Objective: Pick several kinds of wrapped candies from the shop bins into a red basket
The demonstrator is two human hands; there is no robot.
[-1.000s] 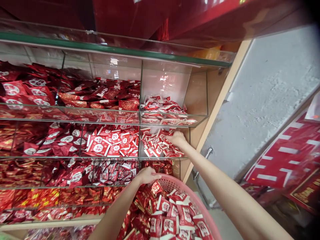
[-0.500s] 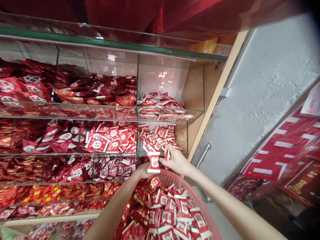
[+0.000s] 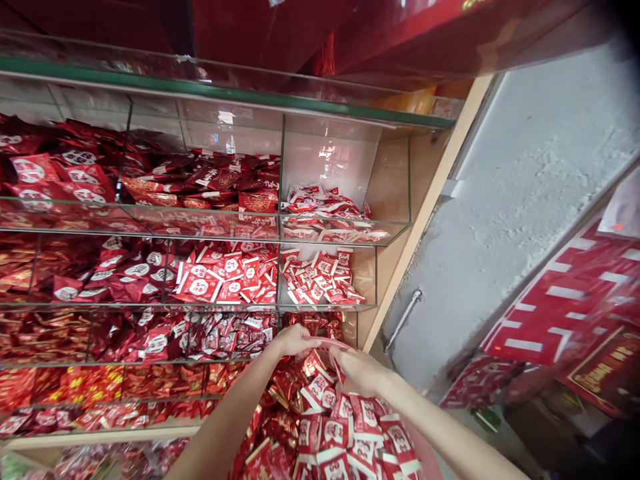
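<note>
My left hand point(image 3: 294, 341) is closed over the far rim of a pink plastic basket point(image 3: 423, 437). Inside the basket, red-and-white candy packets point(image 3: 335, 433) fill the right side and shiny dark red and gold candies point(image 3: 280, 427) the left. My right hand point(image 3: 361, 369) is low over the far right part of the basket, just above the packets. A red candy packet point(image 3: 338, 367) with a white edge shows at its fingers, which are closed and partly hidden by the hand.
Glass shelf bins stand ahead, with small red-and-white packets point(image 3: 323, 277) in the nearest right bin and larger red packets point(image 3: 197, 283) left of it. A wooden side panel point(image 3: 425, 213) ends the shelf. A grey wall point(image 3: 525, 180) with a red hanging point(image 3: 565, 293) is on the right.
My right hand has moved down from in front of the bin into the basket area. The packet that hung above the rim is gone from there. My left hand stays at the rim.
</note>
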